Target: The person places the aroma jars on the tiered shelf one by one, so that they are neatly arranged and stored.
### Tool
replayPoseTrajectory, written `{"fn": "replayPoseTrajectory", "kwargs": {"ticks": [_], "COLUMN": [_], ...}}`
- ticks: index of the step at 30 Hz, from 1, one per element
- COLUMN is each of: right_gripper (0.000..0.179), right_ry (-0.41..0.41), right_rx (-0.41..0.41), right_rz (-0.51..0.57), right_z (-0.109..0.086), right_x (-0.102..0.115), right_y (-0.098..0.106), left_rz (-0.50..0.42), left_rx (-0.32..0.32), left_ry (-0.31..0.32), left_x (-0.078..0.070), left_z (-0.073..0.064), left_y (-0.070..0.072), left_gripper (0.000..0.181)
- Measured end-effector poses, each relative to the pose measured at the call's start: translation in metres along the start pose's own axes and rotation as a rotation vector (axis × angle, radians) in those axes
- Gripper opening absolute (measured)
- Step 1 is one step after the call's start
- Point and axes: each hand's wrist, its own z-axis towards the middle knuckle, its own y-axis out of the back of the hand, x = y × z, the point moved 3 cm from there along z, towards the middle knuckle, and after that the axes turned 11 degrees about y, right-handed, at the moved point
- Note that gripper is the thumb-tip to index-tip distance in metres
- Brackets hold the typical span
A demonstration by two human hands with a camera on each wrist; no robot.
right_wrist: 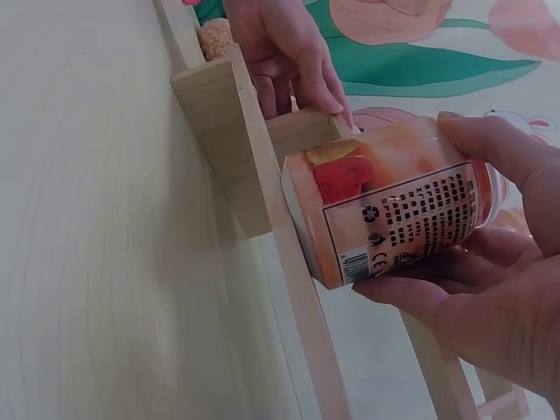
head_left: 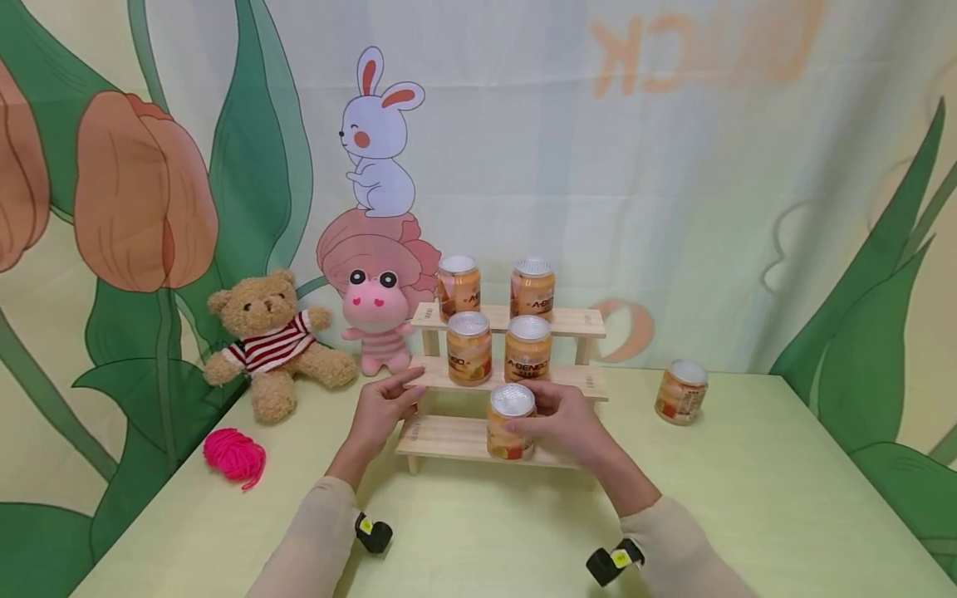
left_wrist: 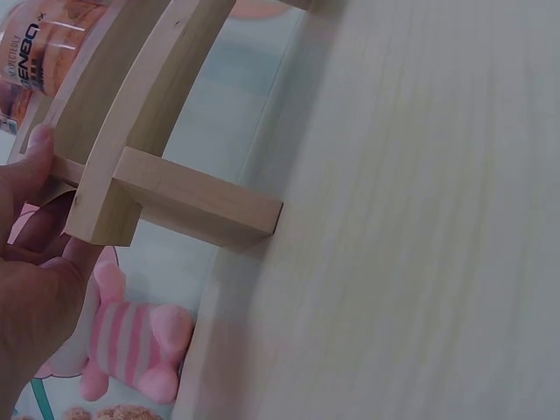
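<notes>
My right hand point(head_left: 571, 423) grips an orange can point(head_left: 510, 432) with a silver perforated lid, fingers round its side. In the right wrist view the can's point(right_wrist: 394, 206) base meets the lowest step of a three-step wooden display rack point(head_left: 444, 436). My left hand point(head_left: 383, 411) holds the left end of the rack's middle step; the left wrist view shows the thumb on the wood and fingers curled at its edge. Two similar cans, a left one point(head_left: 469, 349) and a right one point(head_left: 527, 350), stand on the middle step. The top step bears another pair, left point(head_left: 459, 288) and right point(head_left: 532, 289).
One more orange can point(head_left: 682, 393) stands on the table point(head_left: 777, 490) to the right of the rack. Left of it sit a pink striped plush toy point(head_left: 380, 324), a teddy bear point(head_left: 272, 340) and a pink yarn ball point(head_left: 235, 458). A printed curtain point(head_left: 695, 208) hangs behind.
</notes>
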Motion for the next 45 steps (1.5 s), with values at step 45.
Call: {"fn": "replayPoseTrajectory", "kwargs": {"ticks": [45], "right_gripper": [0.071], "right_ry": [-0.105], "right_rx": [-0.052], "right_rz": [-0.050], "right_z": [0.004], "right_x": [-0.001], "right_y": [-0.015], "left_rz": [0.001], "left_rx": [-0.001], "left_ry": [-0.011], "left_x": [0.000], "left_z": [0.000], "left_y": [0.000], "left_gripper": [0.035]}}
